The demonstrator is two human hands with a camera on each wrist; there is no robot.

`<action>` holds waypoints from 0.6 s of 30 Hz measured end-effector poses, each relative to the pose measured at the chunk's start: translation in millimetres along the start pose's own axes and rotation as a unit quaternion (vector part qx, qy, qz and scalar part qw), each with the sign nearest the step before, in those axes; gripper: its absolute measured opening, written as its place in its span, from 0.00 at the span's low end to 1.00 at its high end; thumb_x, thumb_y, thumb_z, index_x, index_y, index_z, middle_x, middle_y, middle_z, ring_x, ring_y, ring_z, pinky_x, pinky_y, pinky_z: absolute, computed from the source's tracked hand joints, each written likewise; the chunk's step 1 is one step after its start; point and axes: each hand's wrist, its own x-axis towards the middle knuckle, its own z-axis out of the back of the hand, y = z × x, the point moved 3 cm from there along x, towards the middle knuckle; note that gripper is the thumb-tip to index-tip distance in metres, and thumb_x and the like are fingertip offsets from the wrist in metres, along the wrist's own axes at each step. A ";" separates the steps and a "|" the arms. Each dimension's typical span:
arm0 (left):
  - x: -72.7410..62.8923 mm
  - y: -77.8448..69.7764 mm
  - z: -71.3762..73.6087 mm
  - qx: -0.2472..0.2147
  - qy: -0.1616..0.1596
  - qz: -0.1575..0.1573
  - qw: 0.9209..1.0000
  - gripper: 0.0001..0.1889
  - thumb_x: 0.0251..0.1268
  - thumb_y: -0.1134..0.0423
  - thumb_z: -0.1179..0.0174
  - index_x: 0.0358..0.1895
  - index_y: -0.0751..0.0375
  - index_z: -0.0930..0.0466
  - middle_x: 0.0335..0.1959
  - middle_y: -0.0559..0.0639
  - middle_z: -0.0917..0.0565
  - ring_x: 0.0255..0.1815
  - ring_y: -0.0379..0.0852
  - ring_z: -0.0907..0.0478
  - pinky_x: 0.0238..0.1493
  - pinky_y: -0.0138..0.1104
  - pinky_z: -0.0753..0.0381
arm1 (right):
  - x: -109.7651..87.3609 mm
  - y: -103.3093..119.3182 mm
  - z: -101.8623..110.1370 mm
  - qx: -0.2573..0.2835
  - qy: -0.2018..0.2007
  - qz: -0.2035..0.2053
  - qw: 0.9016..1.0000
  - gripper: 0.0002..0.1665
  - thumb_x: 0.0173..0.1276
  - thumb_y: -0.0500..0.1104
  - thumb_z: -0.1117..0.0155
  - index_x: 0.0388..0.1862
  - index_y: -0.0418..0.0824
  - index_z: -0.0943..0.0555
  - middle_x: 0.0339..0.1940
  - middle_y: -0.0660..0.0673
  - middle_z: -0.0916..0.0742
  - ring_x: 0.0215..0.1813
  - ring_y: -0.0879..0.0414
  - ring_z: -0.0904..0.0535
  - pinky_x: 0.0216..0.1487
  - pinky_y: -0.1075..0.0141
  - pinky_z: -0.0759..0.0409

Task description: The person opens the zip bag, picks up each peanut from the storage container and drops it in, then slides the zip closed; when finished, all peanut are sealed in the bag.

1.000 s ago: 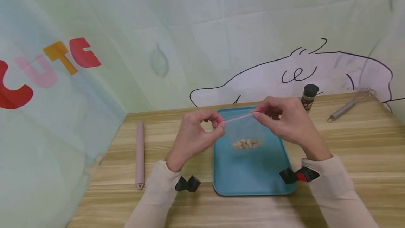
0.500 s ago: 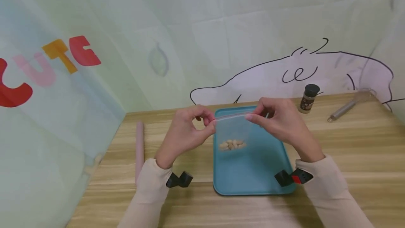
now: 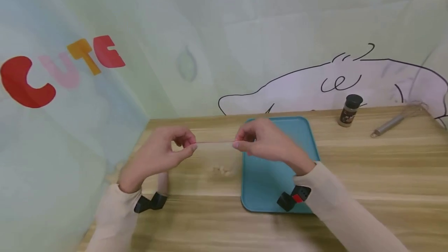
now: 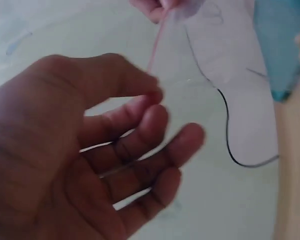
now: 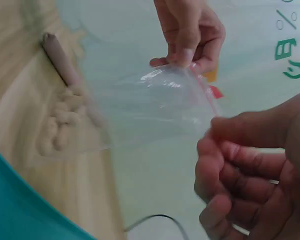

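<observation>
A clear zip bag with a red seal line hangs between both hands, and several pale nuts, peanuts by their look, lie at its bottom. My left hand pinches one top corner between thumb and index finger. At the other corner my right hand pinches the seal in the same way. In the head view the bag is nearly invisible and its nuts are blurred. The bag hangs above the table, left of the blue tray. The left wrist view shows the seal stretched taut from the left hand's fingertips.
A pinkish rolling pin lies on the wooden table, partly behind the left wrist. At the back right stand a black-capped spice jar and a metal whisk lying flat. A printed curtain borders the table's back and left.
Both hands have carried the zip bag leftward, from above the tray to above bare wood beside it. The seal now looks level and straight. The head view has turned slightly left.
</observation>
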 end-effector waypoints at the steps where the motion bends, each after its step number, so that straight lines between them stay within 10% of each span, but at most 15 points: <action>1: 0.2 7.0 -1.6 0.002 0.016 0.013 1.000 0.07 0.70 0.64 0.30 0.33 0.48 0.14 0.28 0.38 0.17 0.32 0.36 0.22 0.40 0.33 0.21 | 6.5 -2.9 -3.6 -0.006 0.012 -0.017 1.000 0.10 0.77 0.44 0.31 0.33 0.46 0.12 0.22 0.49 0.14 0.26 0.52 0.18 0.29 0.63 0.23; 13: 62.5 77.6 -95.0 0.010 0.103 0.106 0.989 0.06 0.71 0.67 0.35 0.33 0.61 0.14 0.27 0.49 0.19 0.32 0.43 0.25 0.36 0.33 0.26 | 68.8 -70.6 -25.8 -0.172 -0.010 -0.180 0.968 0.20 0.73 0.39 0.34 0.17 0.42 0.18 0.14 0.53 0.27 0.20 0.59 0.36 0.21 0.69 0.40; 18: 70.3 80.7 -104.3 0.020 0.120 0.125 0.985 0.04 0.74 0.66 0.35 0.42 0.63 0.14 0.31 0.53 0.16 0.33 0.45 0.23 0.36 0.35 0.24 | 61.9 -82.1 -25.2 -0.156 -0.039 -0.175 0.971 0.12 0.79 0.44 0.36 0.41 0.39 0.09 0.27 0.47 0.14 0.27 0.56 0.24 0.25 0.68 0.30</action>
